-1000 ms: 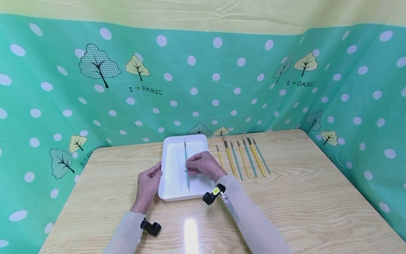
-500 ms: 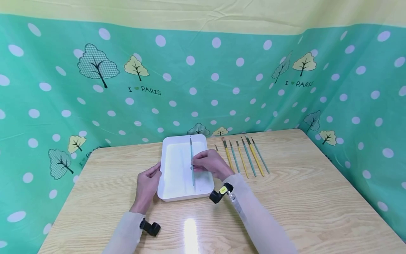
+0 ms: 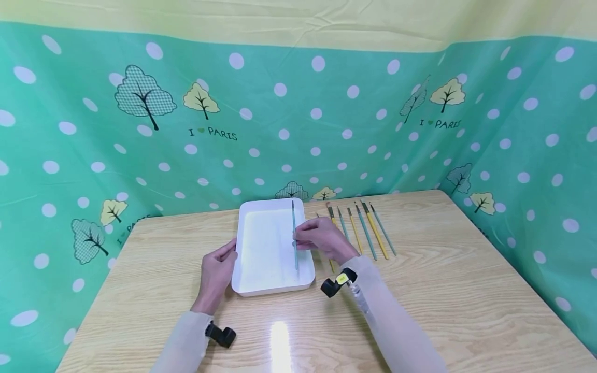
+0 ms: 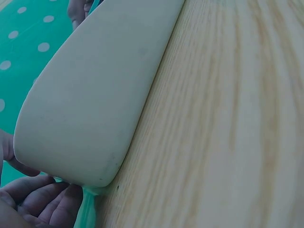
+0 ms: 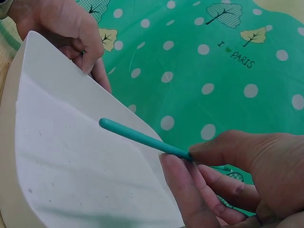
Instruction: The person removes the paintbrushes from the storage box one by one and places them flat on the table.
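Observation:
My right hand [image 3: 322, 239] pinches a thin teal paintbrush [image 3: 296, 257] between thumb and fingers, over the right side of a white tray [image 3: 261, 248]. The bristles point toward the far rim. In the right wrist view, the rounded handle end of the paintbrush [image 5: 135, 136] sticks out over the tray floor [image 5: 71, 156]. At the tray's left edge, my left hand [image 3: 218, 272] grips the wall. The left wrist view shows the outside of the tray [image 4: 90, 90], with the left hand's fingers [image 4: 45, 197] at its corner.
Several yellow and teal paintbrushes [image 3: 375, 228] lie in a row right of the tray; my right hand and forearm partly cover the nearest ones. A wooden table [image 3: 448, 280] bears everything. Behind it hangs a green dotted curtain [image 3: 261, 150].
My right hand has carried the teal paintbrush rightward, from the tray's middle to near its right wall. The left hand stays at the left edge, and the tray keeps its place.

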`<state>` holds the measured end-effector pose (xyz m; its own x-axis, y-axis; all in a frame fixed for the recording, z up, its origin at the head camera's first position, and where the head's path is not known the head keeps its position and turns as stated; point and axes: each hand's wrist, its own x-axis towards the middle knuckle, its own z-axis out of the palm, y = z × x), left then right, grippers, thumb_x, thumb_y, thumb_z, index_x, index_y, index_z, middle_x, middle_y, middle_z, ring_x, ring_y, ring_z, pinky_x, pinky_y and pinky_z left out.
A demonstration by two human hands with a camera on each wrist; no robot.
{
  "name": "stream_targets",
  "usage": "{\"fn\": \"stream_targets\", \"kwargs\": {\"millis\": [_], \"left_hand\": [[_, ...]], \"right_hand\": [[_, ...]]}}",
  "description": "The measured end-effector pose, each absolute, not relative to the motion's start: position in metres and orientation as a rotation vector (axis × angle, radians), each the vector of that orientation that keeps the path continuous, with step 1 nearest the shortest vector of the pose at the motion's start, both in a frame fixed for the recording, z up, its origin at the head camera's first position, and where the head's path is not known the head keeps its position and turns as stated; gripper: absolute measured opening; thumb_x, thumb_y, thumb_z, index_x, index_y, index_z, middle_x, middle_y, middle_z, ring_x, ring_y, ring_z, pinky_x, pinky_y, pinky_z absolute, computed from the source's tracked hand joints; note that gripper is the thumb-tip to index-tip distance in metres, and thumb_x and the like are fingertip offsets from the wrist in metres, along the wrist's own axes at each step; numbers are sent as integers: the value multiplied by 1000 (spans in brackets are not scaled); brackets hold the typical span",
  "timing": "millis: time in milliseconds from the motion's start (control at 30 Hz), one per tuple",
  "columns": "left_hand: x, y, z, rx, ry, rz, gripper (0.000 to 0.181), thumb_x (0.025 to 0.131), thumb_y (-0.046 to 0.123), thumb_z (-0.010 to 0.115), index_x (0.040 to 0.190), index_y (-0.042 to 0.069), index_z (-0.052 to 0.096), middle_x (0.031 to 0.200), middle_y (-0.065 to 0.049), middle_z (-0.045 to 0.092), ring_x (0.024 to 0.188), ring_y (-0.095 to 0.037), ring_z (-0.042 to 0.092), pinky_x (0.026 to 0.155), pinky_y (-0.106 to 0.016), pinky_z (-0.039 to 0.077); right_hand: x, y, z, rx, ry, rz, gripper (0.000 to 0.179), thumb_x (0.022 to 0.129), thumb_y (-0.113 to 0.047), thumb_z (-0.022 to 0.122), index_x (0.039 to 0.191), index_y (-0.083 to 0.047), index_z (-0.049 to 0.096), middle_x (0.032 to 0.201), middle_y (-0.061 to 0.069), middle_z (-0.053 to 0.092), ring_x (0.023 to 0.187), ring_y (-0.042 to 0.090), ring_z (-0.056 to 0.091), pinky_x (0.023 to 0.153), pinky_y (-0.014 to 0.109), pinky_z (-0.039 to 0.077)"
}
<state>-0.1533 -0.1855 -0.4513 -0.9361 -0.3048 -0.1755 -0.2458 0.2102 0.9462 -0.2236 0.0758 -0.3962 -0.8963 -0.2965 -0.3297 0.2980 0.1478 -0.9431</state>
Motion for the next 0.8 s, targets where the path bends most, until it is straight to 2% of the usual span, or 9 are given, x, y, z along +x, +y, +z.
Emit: {"fn": "stream_targets", "kwargs": {"millis": [400,800], "left_hand": [[-152,-187,-451,554,-2406,-1862,44,104,23,50,147,16,55,152,-8,55,140,-22,54,109,-34,51],[-155,-185,-452,570,-2395,-1856,44,102,19,50,145,15,56,151,-7,56,139,-22,55,107,-32,52]], "right_hand": [[-226,99,-400,27,2004,-1798,24,93,-3,71,115,4,69,110,16,71,85,18,74,85,33,66],[-227,129,-402,51,2040,-1806,30,94,-4,69,122,6,65,116,20,70,87,18,74,86,32,66]]}}
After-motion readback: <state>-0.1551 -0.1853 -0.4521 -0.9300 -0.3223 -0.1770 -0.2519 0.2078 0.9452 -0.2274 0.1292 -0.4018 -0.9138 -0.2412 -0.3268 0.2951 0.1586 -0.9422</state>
